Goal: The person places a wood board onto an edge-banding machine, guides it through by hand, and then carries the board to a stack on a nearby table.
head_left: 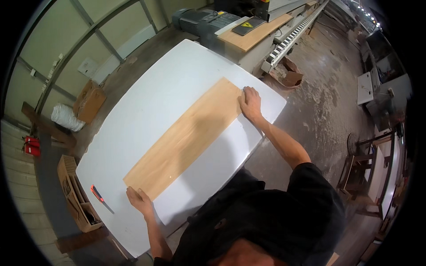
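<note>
A long, thin light-brown wooden board (186, 137) lies flat and slantwise across a white table (146, 97). My left hand (140, 200) grips its near left end, with the thumb by the corner. At the far right end my right hand (251, 104) holds the board's short edge, fingers bent. The undersides of both hands are hidden. A red and dark utility knife (102, 199) rests on the table's left part, apart from my left hand.
Beyond the table stands a machine with a grey motor (199, 22) and a toothed conveyor rail (293, 37). A torn cardboard box (288, 73) sits under the rail. Left of the table are a wooden crate (77, 195), a carton (90, 101) and a white sack (66, 116).
</note>
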`<action>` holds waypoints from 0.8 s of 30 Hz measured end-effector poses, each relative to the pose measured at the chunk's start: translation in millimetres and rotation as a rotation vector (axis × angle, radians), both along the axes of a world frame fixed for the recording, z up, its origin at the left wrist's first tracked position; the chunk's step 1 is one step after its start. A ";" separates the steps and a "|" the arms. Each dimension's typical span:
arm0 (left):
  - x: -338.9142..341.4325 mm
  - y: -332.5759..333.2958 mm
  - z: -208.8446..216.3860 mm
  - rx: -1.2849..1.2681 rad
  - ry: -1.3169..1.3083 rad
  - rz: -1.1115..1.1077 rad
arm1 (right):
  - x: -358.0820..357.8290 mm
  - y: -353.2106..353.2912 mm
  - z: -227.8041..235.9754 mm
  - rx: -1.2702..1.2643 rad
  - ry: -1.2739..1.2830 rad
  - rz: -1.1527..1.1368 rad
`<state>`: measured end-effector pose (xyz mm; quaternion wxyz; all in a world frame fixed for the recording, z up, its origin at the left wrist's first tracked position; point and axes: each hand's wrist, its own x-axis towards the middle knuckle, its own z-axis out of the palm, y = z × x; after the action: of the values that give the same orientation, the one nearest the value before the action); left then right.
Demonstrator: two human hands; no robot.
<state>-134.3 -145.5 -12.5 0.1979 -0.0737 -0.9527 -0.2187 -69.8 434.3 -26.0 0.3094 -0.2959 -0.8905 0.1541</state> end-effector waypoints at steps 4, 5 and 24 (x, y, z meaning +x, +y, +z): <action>2.9 18.9 14.2 0.321 -0.034 -0.084 | -7.4 20.3 32.4 0.019 0.167 0.126; 4.3 29.9 20.7 0.311 -0.038 -0.082 | -13.6 25.8 47.0 0.090 0.182 0.200; -107.1 404.2 66.7 1.029 -0.792 -0.269 | -78.4 228.8 76.9 0.268 -0.242 0.299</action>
<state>-241.4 258.7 54.2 -0.1865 -0.0021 -0.7098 -0.6792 -148.2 663.2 50.9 0.2108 -0.1333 -0.9675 0.0420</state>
